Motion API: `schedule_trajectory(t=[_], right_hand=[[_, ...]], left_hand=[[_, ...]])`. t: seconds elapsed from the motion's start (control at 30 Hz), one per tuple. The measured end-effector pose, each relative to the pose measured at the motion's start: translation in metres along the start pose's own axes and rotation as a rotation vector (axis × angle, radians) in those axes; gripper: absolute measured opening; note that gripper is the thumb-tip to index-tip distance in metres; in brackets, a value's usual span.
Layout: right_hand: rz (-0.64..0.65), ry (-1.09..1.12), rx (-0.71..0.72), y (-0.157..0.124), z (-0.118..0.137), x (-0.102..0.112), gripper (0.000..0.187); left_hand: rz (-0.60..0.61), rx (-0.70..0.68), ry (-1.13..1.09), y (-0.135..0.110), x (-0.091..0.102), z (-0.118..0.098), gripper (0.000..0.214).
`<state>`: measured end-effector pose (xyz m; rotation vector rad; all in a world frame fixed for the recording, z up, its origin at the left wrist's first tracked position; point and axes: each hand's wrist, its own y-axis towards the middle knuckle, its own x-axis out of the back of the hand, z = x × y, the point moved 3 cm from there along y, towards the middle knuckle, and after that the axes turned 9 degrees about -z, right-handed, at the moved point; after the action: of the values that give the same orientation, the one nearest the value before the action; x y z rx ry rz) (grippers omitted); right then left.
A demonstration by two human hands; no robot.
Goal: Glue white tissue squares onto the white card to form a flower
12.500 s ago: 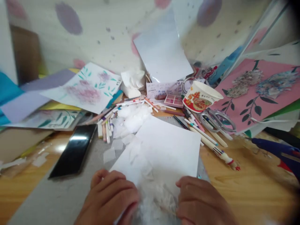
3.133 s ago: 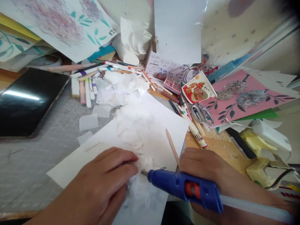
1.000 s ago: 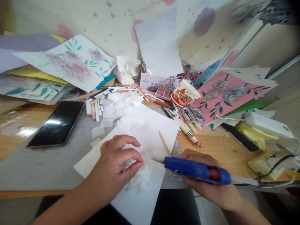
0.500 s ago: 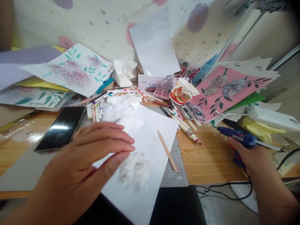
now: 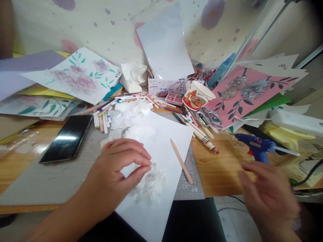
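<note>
My blue plastic hot-glue gun stands right of centre, barrel running left-right, nozzle leftward. My empty, spread right hand hovers just below it; my loosely curled left hand touches crumpled white tissue.

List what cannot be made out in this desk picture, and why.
Head view:
1. Right hand: motion-blurred, its grip unclear.
2. Tissue cluster: partly covered by the left hand.
3. Handwritten note: writing too small.
4. White sheet: near corner cut by bottom edge.
</note>
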<state>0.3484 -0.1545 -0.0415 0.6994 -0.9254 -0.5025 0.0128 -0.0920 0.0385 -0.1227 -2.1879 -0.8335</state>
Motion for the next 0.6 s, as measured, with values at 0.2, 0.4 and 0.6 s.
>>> schedule_trajectory(t=[0.2,0.4,0.6], right_hand=[[0.425,0.082,0.117,0.025,0.072,-0.063,0.024],[0.548,-0.1,0.163,0.029,0.079,-0.078,0.02],[0.438,-0.08,0.12,0.041,0.068,-0.073,0.025]], left_hand=[[-0.017,0.038,-0.07,0.004,-0.007,-0.001,0.012],[-0.024,0.083,-0.142,0.014,-0.005,-0.008,0.01],[-0.041,0.065,-0.111,0.023,0.004,-0.015,0.008]])
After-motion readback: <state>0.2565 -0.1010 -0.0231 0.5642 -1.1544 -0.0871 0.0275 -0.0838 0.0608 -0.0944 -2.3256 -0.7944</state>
